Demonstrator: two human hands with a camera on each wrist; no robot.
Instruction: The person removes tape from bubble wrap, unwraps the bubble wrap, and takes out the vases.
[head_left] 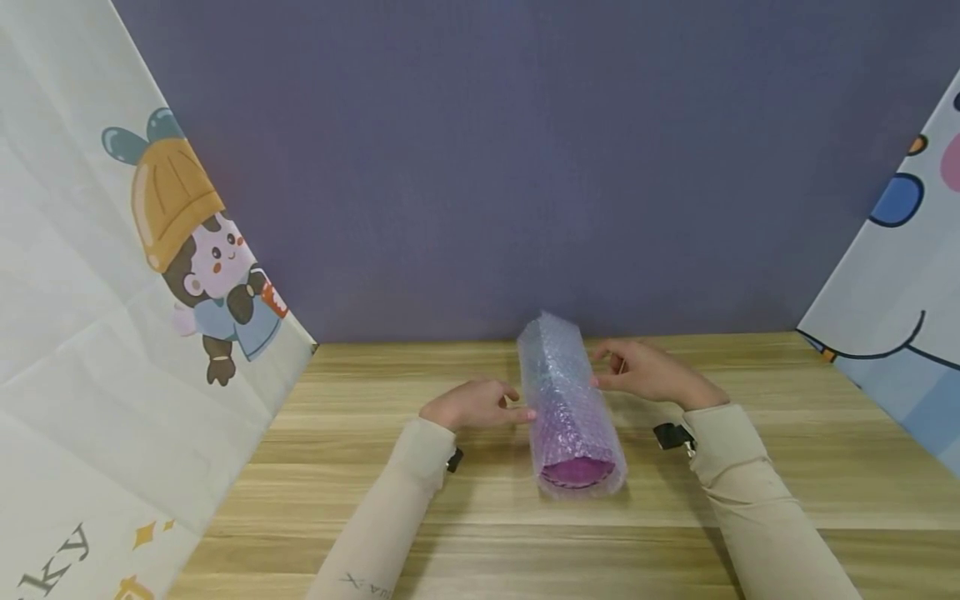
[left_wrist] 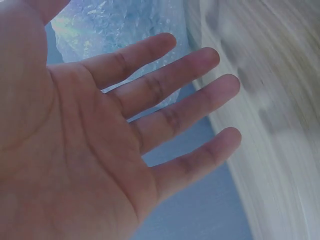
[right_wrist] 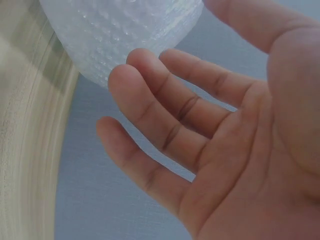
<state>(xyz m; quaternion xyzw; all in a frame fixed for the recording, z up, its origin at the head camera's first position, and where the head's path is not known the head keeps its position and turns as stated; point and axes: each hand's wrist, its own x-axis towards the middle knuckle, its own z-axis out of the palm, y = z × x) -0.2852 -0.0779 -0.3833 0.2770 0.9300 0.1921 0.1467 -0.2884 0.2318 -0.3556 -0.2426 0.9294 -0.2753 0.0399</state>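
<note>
A purple-to-blue cylinder wrapped in clear bubble wrap [head_left: 567, 408] lies lengthwise on the wooden table, its round magenta end [head_left: 577, 472] facing me inside the wrap's open end. My left hand [head_left: 477, 405] is at its left side, thumb tip touching the wrap. On the far right side, the right hand [head_left: 648, 371] has its thumb at the wrap's edge. In the left wrist view the left fingers [left_wrist: 170, 117] are spread and nearly straight, the bubble wrap behind them. The right wrist view shows gently bent fingers [right_wrist: 165, 125] beside the bubble wrap [right_wrist: 120, 30].
The wood-grain table [head_left: 337, 475] ends at a dark blue-grey panel [head_left: 480, 167] behind the roll. A white sheet with a cartoon figure [head_left: 217, 258] stands along the left side, and another printed sheet [head_left: 885, 317] along the right. Both wrists carry small black devices [head_left: 672, 436].
</note>
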